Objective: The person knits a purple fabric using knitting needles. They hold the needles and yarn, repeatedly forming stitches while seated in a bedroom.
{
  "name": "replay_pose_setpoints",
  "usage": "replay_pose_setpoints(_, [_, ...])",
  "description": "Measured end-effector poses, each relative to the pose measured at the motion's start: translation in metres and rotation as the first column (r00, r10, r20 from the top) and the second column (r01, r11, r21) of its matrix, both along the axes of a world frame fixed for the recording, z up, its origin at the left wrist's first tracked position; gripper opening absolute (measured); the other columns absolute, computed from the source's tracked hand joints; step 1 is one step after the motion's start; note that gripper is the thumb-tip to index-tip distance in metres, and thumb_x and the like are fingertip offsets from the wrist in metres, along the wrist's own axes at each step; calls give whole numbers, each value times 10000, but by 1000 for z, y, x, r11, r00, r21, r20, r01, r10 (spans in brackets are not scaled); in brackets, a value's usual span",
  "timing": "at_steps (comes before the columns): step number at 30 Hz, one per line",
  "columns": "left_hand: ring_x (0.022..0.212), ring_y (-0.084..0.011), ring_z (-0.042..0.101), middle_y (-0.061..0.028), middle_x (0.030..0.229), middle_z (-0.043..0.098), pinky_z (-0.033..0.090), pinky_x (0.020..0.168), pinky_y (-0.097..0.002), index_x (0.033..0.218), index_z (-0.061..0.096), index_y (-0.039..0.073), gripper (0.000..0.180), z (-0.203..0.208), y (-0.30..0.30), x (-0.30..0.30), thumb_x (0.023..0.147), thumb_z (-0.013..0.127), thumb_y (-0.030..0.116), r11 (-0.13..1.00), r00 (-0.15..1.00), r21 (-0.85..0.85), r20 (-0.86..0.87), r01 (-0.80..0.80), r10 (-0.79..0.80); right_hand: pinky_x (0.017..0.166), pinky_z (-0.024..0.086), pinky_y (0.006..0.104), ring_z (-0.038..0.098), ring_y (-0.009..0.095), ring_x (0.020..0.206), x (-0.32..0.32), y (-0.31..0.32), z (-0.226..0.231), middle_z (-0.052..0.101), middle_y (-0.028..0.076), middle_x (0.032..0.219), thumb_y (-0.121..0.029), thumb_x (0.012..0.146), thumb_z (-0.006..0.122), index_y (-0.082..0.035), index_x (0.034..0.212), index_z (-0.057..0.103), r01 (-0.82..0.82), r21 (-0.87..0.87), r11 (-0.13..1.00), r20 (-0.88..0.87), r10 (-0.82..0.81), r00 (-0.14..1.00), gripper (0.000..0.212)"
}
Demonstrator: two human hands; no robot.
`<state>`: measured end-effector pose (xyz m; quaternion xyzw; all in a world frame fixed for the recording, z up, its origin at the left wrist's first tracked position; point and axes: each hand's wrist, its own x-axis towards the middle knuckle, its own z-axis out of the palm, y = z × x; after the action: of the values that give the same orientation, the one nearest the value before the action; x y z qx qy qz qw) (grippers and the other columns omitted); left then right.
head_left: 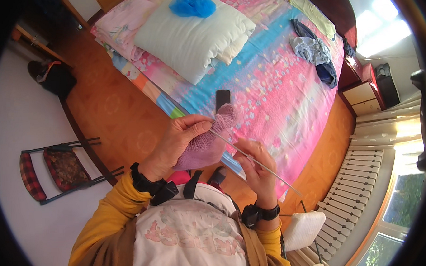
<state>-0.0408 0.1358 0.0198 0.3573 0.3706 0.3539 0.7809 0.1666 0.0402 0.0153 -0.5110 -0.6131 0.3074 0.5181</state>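
Observation:
A mauve knitted piece hangs in front of my chest, near the edge of the bed. My left hand grips it from the left, with thumb and forefinger pinched at its upper edge. From that pinch a long thin knitting needle slants down to the right. My right hand is closed around the needle's middle. Whether a second needle is inside the knitting I cannot tell. Just beyond the knitting, a black phone lies on the bed, partly covered by it.
The bed has a pink and blue flowered sheet. On it lie a folded white quilt, a blue mesh bundle and crumpled clothes. A folding chair stands left, a white-seated chair and a radiator right.

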Motion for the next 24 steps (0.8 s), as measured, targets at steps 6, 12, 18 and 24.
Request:
replay_pose_setpoints(6, [816, -65, 668, -18, 962, 737, 546, 741, -218, 1108, 728, 2, 206, 7, -5, 6, 960, 689, 141, 991, 984, 18, -120, 136, -133, 694, 527, 268, 648, 143, 793, -6, 26, 8, 637, 113, 1149, 6, 872, 718, -9, 1203, 658, 43, -113, 993, 23, -41, 999, 337])
replay_pose_setpoints(12, [804, -61, 660, -17, 945, 735, 540, 736, -215, 1099, 731, 4, 206, 9, -6, 5, 960, 691, 151, 992, 987, -13, -101, 128, -128, 623, 484, 221, 594, 76, 743, -3, 18, 4, 656, 82, 1059, 17, 982, 580, -7, 1038, 631, -99, -332, 938, -562, -113, 819, 79])
replay_pose_setpoints(18, [805, -59, 666, -13, 938, 734, 547, 732, -213, 1105, 729, 10, 202, 7, -4, 2, 957, 693, 142, 995, 994, -41, -57, 94, -96, 628, 498, 285, 619, 156, 713, -4, 13, 4, 620, 53, 843, -72, 831, 797, -42, 1009, 628, -79, 11, 997, 0, 79, 997, 247])
replay_pose_setpoints(24, [859, -71, 672, -28, 998, 733, 553, 787, -220, 1149, 709, 1, 217, 13, -7, 6, 953, 685, 91, 988, 981, 5, -120, 152, -150, 636, 485, 330, 618, 231, 725, 5, 6, 13, 615, 93, 837, -111, 880, 738, -22, 990, 676, -61, -43, 997, 200, 69, 977, 154])
